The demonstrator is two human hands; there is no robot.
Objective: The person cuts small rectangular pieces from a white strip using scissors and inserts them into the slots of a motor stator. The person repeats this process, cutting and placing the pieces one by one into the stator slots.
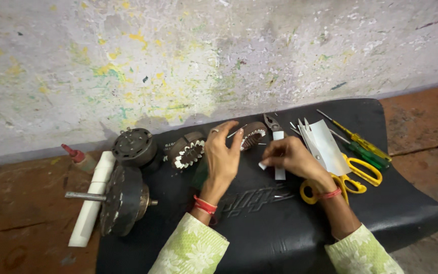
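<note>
Currently your right hand [292, 157] sits at the centre of the frame, fingers pinched shut on a small white strip of stiff paper [263, 165], while your left hand [224, 155] stands edge-up just left of it, fingers spread and loose, gripping nothing. Both hands work over the black moulded plastic seat [259, 228] that serves as the bench. Judged from this position, the step in hand is preparing insulation strips for the stator slots; the next move calls for a steady pinch and close alignment of the strip with a slot. The two brown wound stator cores with white slot liners [188, 151] lie just beyond your left hand, one partly hidden behind its fingers. A longer white strip [279, 173] lies under your right hand. Steel pliers [271, 122] rest above it, and cut white sheets [325, 144] lie right of centre. Yellow-handled scissors [353, 177] lie partly under your right wrist. Yellow and green screwdrivers [363, 144] sit at the right. At the left of the frame, a dark round motor housing with a steel shaft [120, 200] leans on a white tube [91, 200]. Whether the left fingertips touch the far core cannot be determined.
</note>
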